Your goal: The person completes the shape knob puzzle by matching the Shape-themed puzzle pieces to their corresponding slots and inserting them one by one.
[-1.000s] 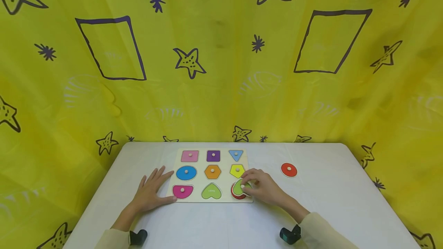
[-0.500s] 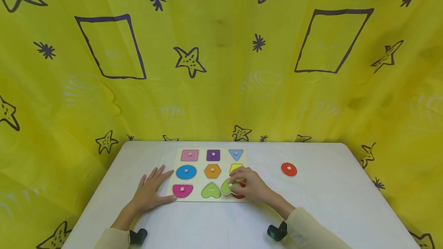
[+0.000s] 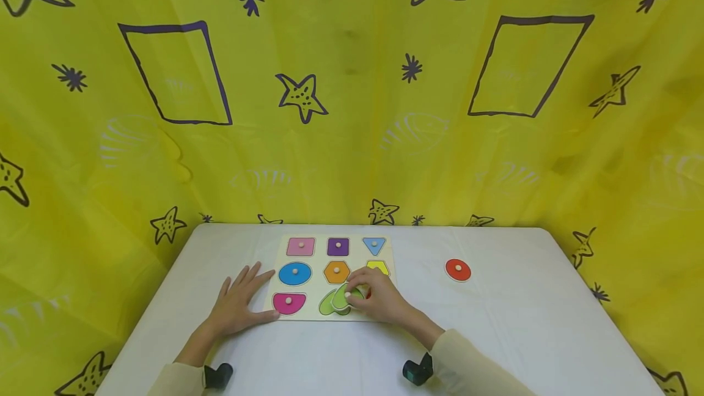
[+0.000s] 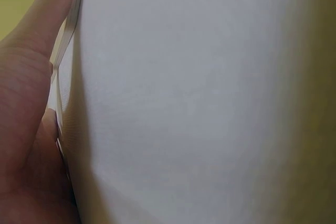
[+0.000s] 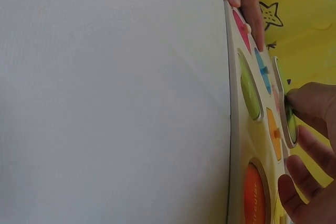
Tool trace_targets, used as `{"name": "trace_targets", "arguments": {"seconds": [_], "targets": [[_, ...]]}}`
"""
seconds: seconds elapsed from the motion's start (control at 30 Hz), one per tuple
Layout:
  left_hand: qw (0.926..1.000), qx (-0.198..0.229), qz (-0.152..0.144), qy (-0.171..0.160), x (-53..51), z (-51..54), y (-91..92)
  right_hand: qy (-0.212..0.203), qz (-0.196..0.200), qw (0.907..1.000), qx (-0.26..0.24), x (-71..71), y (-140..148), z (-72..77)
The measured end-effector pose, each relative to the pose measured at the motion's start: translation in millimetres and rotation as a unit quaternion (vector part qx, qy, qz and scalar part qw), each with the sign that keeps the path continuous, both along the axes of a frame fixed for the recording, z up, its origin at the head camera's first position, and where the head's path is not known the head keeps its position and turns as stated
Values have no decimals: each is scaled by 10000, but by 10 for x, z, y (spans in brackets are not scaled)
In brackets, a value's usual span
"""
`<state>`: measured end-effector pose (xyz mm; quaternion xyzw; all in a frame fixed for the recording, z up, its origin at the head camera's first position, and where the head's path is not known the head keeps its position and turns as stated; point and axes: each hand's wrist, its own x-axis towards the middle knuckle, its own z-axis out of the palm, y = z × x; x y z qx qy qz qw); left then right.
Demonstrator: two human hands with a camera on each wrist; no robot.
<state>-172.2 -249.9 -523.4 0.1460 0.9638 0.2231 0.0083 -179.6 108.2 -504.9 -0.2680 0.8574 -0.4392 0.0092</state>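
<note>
A wooden puzzle board (image 3: pixel 355 248) lies on the white table with knobbed shapes in its slots. My right hand (image 3: pixel 381 299) pinches the knob of a green heart piece (image 3: pixel 338 299) between thumb and finger. The piece is tilted and hangs over the board's green heart slot (image 5: pixel 250 88), as the right wrist view shows. My hand partly covers the red round slot (image 5: pixel 254 195), which has no piece in it. My left hand (image 3: pixel 236 304) lies spread at the board's left edge, its fingertips and thumb touching or very near it.
A red round piece (image 3: pixel 458 270) with a knob lies on the table to the right of the board. Pink, purple, blue, orange and yellow pieces sit in their slots. Behind the table (image 3: pixel 511 322) hangs a yellow curtain (image 3: pixel 352 157) with stars.
My right hand has carried the green heart piece leftward, from above the red round slot to above the heart slot. The left hand stays in place.
</note>
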Motion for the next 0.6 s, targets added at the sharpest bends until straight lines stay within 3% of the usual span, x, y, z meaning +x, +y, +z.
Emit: {"name": "trace_targets", "arguments": {"seconds": [0.6], "targets": [[10000,-39,10,-21,-18,-33,-8,173,-431,9988,181,78,-315,-128]]}}
